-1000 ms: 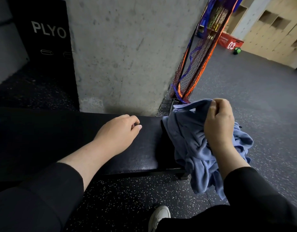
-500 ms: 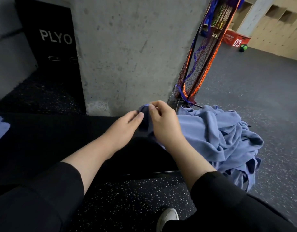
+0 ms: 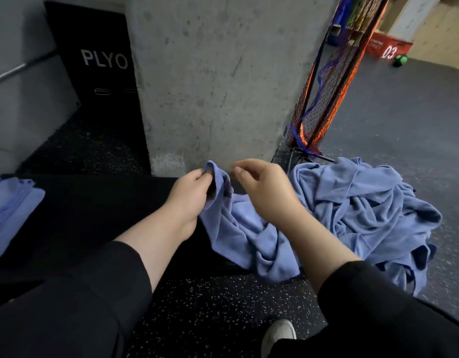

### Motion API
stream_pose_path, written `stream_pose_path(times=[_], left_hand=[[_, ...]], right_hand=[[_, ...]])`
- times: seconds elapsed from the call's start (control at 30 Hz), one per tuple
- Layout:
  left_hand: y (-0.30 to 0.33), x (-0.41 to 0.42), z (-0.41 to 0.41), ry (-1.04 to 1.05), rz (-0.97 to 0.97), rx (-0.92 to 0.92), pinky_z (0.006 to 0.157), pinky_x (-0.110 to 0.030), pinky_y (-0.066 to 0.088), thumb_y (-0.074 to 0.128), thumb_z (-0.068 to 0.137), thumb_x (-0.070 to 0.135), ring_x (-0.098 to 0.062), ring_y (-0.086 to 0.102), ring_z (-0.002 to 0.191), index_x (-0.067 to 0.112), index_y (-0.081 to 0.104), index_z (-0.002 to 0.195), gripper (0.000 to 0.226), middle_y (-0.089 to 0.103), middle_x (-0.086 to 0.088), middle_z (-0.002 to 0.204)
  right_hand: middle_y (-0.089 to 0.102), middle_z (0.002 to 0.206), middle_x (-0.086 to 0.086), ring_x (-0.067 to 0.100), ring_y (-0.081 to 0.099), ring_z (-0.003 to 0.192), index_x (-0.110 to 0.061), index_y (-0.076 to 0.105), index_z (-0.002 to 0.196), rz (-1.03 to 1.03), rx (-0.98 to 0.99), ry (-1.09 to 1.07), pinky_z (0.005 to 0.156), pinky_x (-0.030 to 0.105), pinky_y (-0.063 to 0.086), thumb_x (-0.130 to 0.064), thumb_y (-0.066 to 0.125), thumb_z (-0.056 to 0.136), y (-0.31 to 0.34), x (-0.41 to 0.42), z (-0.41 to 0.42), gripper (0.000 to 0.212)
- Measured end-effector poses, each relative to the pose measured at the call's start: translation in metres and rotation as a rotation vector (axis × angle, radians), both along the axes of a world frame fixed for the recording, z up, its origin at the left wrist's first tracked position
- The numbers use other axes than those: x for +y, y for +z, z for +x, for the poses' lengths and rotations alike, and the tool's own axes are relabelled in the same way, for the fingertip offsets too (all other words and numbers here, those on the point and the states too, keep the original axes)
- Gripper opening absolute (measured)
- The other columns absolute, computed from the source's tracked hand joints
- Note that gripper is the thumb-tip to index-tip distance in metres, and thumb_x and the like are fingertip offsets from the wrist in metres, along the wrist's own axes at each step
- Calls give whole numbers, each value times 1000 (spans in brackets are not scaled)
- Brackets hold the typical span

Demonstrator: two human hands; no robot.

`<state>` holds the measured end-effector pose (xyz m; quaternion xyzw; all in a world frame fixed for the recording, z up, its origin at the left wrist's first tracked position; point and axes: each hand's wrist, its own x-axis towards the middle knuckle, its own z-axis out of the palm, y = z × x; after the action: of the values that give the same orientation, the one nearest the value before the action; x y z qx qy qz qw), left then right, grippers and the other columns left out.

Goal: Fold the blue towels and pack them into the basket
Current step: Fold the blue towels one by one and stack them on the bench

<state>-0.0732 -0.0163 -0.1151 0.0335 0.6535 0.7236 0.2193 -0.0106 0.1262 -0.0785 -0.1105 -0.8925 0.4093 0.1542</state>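
Observation:
One blue towel (image 3: pixel 238 228) trails from the crumpled heap of blue towels (image 3: pixel 365 208) onto the black padded bench (image 3: pixel 94 208). My left hand (image 3: pixel 192 192) pinches a raised corner of this towel between thumb and fingers. Just right of that corner hovers my right hand (image 3: pixel 264 189), fingers loosely curled and holding nothing. The heap spills over the bench's right end toward the floor. A stack of folded blue towels (image 3: pixel 11 202) lies at the bench's left end, partly cut off by the frame. No basket is in view.
A concrete pillar (image 3: pixel 210 78) rises right behind the bench. A black PLYO box (image 3: pixel 99 73) stands to its left. An orange and blue mesh net on a frame (image 3: pixel 326 86) leans at the right. Grey speckled floor spreads rightward; my white shoe (image 3: pixel 277 334) shows below.
The towel corner passed from my right hand to my left, which now pinches it. My right hand let go and drew slightly right. More of the towel lies on the bench.

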Motion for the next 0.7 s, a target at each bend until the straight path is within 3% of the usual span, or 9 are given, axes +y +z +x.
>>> stream_pose_path(times=[0.07, 0.17, 0.23, 0.33, 0.4, 0.5, 0.57, 0.63, 0.7], left_hand=[[0, -3, -4, 30, -44, -10, 98, -46, 56, 55, 101, 42, -26, 73, 101, 13, 74, 102, 34, 77, -9, 101], [3, -7, -6, 36, -46, -14, 96, -42, 57, 51, 104, 41, -21, 74, 97, 14, 72, 104, 34, 78, -5, 98], [5, -10, -6, 65, -38, -15, 95, -39, 57, 50, 105, 40, -18, 75, 95, 14, 72, 105, 34, 78, -3, 95], [10, -16, -8, 85, -27, -33, 97, -39, 56, 49, 104, 37, -19, 74, 96, 13, 71, 107, 33, 78, -5, 95], [12, -22, -11, 126, -28, -33, 97, -41, 55, 48, 104, 35, -20, 74, 98, 15, 71, 106, 30, 79, -3, 93], [15, -36, -16, 172, -37, -9, 98, -43, 55, 47, 101, 42, -20, 73, 101, 22, 73, 103, 33, 78, -3, 98], [18, -46, -21, 231, -27, 19, 99, -41, 54, 47, 101, 44, -19, 72, 102, 22, 73, 103, 35, 78, -3, 101], [23, -59, -30, 325, 0, 41, 98, -37, 52, 47, 103, 43, -16, 70, 98, 18, 72, 106, 35, 75, 0, 100], [22, -74, -44, 358, -59, 98, 103, -40, 50, 46, 104, 37, -14, 65, 102, 20, 70, 116, 32, 71, 2, 107]], right_hand=[[74, 101, -5, 5, 59, 69, -22, 70, 119, 128, -137, 21, 79, 30, 50, -23, 65, 94, -1, 20, 3, 26], [67, 120, 7, 22, 62, 97, -19, 56, 136, 481, -517, 77, 84, 34, 50, -32, 68, 90, -25, 47, 4, 50], [62, 125, 13, 32, 58, 111, -26, 53, 134, 569, -651, 61, 88, 43, 52, -37, 67, 87, -45, 55, 4, 50], [58, 126, 8, 32, 55, 116, -30, 55, 124, 559, -725, 49, 99, 47, 43, -44, 66, 83, -66, 55, 3, 44], [61, 125, 4, 31, 56, 120, -26, 55, 127, 634, -753, 59, 101, 47, 39, -47, 65, 84, -75, 53, 3, 49], [64, 113, 7, 30, 61, 107, -19, 56, 120, 687, -720, 54, 68, 32, 35, -31, 59, 90, -85, 45, -2, 32], [62, 105, 5, 29, 60, 102, -22, 59, 116, 652, -689, 53, 61, 30, 28, -22, 53, 91, -84, 34, -7, 25], [58, 90, 0, 29, 57, 93, -24, 60, 94, 582, -559, 41, 68, 32, 35, -22, 51, 90, -82, 20, -13, 10], [52, 72, -1, 29, 51, 77, -22, 44, 70, 435, -410, -13, 63, 35, 38, -22, 55, 87, -76, 10, -20, 20]])
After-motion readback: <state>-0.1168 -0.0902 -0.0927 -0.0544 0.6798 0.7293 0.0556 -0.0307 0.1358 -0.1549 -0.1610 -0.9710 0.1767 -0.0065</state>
